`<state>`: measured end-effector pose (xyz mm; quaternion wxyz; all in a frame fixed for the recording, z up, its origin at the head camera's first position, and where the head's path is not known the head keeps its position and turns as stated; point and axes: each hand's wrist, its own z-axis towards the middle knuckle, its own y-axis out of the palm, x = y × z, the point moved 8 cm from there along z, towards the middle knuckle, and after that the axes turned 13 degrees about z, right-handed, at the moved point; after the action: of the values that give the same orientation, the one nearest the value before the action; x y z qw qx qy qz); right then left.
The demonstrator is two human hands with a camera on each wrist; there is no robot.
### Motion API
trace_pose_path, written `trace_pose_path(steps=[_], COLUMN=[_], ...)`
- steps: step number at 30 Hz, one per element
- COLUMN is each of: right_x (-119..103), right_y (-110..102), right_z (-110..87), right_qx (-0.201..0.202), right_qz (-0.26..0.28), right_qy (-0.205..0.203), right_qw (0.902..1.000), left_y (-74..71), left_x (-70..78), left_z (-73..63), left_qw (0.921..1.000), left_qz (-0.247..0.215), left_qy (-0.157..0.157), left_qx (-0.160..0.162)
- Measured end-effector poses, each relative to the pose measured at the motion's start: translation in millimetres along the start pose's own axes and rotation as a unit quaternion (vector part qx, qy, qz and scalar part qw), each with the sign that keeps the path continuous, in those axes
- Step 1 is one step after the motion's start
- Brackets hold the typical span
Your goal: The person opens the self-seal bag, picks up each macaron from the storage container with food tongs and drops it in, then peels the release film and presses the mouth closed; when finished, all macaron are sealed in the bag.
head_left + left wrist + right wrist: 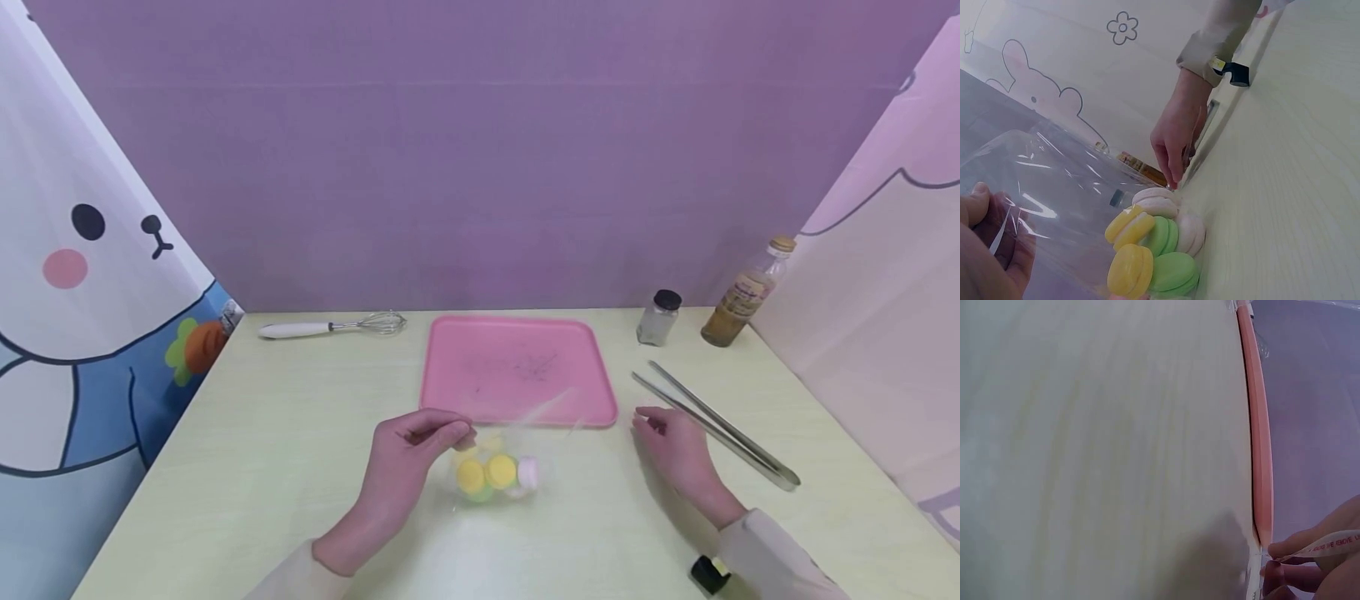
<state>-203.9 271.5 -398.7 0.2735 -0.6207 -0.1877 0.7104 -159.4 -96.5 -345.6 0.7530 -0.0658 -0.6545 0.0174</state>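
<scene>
In the head view my left hand [401,471] pinches the edge of a clear plastic bag [1054,175] between thumb and fingers. Yellow, green and pale pink macarons [1163,250] lie bunched inside the bag, low over the table in front of the tray. My right hand [678,450] is to the right of the bag, close to the tray's front right corner. Its thumb and fingertips pinch a thin white tape strip [1335,544] with red lettering. Whether the strip is still joined to the bag is hard to tell.
A pink tray [517,367] lies mid-table. Metal tongs [750,442] are just right of my right hand. Behind them stand a small black-capped jar [658,318] and a corked bottle [742,298]. A whisk [330,325] lies back left.
</scene>
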Motion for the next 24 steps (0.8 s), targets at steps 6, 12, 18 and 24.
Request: trace_pose_path(steps=[6, 12, 18, 24], right_x=[0.9, 0.4, -0.6, -3.7], right_y=[-2.7, -3.7, -3.1, -3.6], right_z=[-0.5, -2.0, -3.3, -4.6], right_qx=[0.011, 0.014, 0.009, 0.013], right_qz=[-0.012, -0.024, -0.031, -0.027], right_qy=[-0.002, -0.005, -0.007, -0.024], right_qw=[0.9999, 0.9996, 0.9995, 0.9992], left_y=[0.1, 0.2, 0.4, 0.3], left_x=[0.1, -0.7, 0.1, 0.9], left_z=[0.0, -0.3, -0.3, -0.1], left_qw=[1.0, 1.0, 1.0, 1.0], left_qz=[0.005, 0.006, 0.005, 0.007], left_qy=[-0.003, -0.002, 0.004, 0.006], left_qx=[0.001, 0.001, 0.0, 0.001])
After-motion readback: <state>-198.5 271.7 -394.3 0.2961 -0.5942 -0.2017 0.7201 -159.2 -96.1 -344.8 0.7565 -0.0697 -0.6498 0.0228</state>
